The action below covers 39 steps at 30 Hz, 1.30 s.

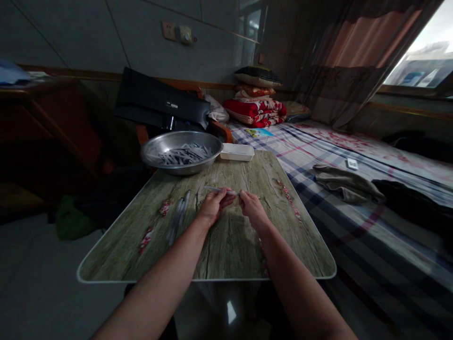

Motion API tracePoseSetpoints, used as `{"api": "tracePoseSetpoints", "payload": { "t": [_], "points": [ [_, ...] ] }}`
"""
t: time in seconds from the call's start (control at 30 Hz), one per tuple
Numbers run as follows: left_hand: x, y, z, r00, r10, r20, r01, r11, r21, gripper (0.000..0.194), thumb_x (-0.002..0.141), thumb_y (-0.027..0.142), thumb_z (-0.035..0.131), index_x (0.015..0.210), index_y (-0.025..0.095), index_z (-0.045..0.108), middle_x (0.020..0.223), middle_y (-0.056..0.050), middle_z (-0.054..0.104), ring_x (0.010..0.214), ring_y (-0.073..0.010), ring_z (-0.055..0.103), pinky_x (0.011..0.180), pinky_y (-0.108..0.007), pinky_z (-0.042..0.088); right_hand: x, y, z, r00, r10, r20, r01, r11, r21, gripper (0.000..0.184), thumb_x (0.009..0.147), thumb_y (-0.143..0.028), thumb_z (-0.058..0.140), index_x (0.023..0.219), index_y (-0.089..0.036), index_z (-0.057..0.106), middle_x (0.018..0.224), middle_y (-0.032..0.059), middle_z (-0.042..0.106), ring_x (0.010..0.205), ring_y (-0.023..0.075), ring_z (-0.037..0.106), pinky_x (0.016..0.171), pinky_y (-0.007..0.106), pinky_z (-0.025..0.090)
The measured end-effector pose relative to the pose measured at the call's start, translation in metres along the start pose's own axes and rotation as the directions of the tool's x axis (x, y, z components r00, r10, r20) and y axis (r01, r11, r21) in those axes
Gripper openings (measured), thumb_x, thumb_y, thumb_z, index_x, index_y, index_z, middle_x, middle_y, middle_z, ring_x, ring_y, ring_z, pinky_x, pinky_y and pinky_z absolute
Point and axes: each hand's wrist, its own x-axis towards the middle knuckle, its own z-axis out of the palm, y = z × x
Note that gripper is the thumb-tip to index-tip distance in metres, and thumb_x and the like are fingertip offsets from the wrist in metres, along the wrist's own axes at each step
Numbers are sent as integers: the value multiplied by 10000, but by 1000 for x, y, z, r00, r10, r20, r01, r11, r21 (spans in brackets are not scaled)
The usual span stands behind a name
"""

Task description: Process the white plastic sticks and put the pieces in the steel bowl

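Over the middle of a wood-patterned table [226, 245], both of my hands pinch one thin pale stick-like piece [220, 190]. My left hand [212, 206] grips its middle, with the free end pointing left. My right hand [250, 206] pinches the right end. A small bundle of similar thin pieces [179, 215] lies on the table to the left of my left hand. At the table's far left corner stands a metal basin [182, 152] holding several more such pieces. A white shallow tray [237, 151] sits beside the basin.
A bed with a checked sheet [354, 198] runs along the table's right side, with a folded cloth [341, 182] and a small white object [352, 164] on it. Folded blankets and pillows [256, 101] are stacked at the back. A chair with a dark bag [161, 101] stands behind the basin.
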Motion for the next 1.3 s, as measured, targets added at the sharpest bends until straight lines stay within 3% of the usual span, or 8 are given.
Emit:
{"api": "tracePoseSetpoints", "payload": {
  "t": [0.17, 0.37, 0.47, 0.57, 0.77, 0.93, 1.1, 1.3],
  "points": [
    [-1, 2, 1, 999, -1, -35, 0, 1000, -15, 139, 796, 271, 747, 830, 142, 708, 802, -60, 763, 732, -165, 730, 663, -245, 564, -1, -1, 2, 1000, 21, -3, -20, 995, 99, 295, 703, -412, 656, 862, -237, 479, 556, -102, 377, 409, 70, 256, 395, 210, 129],
    [-1, 3, 2, 1000, -3, -9, 3, 1000, -12, 142, 796, 261, 745, 823, 125, 710, 771, -73, 762, 719, -162, 728, 672, -241, 569, 0, 1, 1, 1000, 16, -17, -16, 1000, 10, 386, 805, -551, 532, 649, -210, 440, 503, -71, 331, 407, 67, 244, 395, 228, 151],
    [-1, 3, 1, 999, -6, -31, 6, 1000, -20, 129, 797, 257, 742, 817, 133, 709, 785, -67, 765, 715, -157, 728, 656, -233, 568, -1, -1, 3, 1000, 15, -27, -14, 998, 55, 266, 734, -424, 628, 771, -224, 456, 530, -94, 349, 406, 66, 246, 396, 217, 143],
    [0, 2, 1, 999, -4, -38, 3, 1000, -10, 139, 790, 267, 750, 827, 140, 709, 785, -60, 763, 712, -153, 725, 643, -228, 565, -3, -4, 4, 998, 41, -55, -35, 994, 108, 285, 716, -391, 632, 885, -240, 461, 591, -95, 412, 400, 63, 263, 395, 208, 132],
    [0, 2, 0, 1000, -2, -19, 3, 1000, 21, 164, 779, 292, 758, 824, 142, 709, 807, -66, 767, 730, -167, 730, 689, -261, 577, -1, -1, 2, 999, 39, -17, -38, 999, 23, 360, 784, -532, 538, 661, -210, 436, 514, -72, 342, 403, 61, 255, 388, 221, 149],
    [0, 3, 0, 999, -6, -50, 6, 1000, -3, 134, 782, 278, 753, 811, 155, 707, 789, -48, 763, 707, -149, 725, 654, -231, 574, -3, -4, 4, 999, 51, -18, -48, 986, 158, 289, 682, -384, 643, 854, -243, 457, 549, -106, 378, 393, 63, 255, 394, 200, 114],
    [-1, 4, 1, 1000, -3, -23, 4, 1000, 14, 167, 773, 292, 764, 817, 142, 704, 773, -54, 762, 705, -153, 726, 662, -233, 577, -4, -4, 2, 997, 77, -1, -77, 992, 99, 380, 786, -561, 550, 691, -207, 449, 539, -64, 388, 400, 58, 242, 396, 222, 118],
    [-1, 5, 1, 998, -12, -56, 12, 1000, -9, 98, 809, 248, 717, 817, 151, 705, 770, -44, 761, 691, -143, 721, 637, -223, 569, -6, -6, 4, 998, 70, -1, -69, 989, 130, 301, 703, -415, 662, 808, -235, 444, 545, -102, 386, 388, 59, 255, 391, 201, 111]
  ]
}}
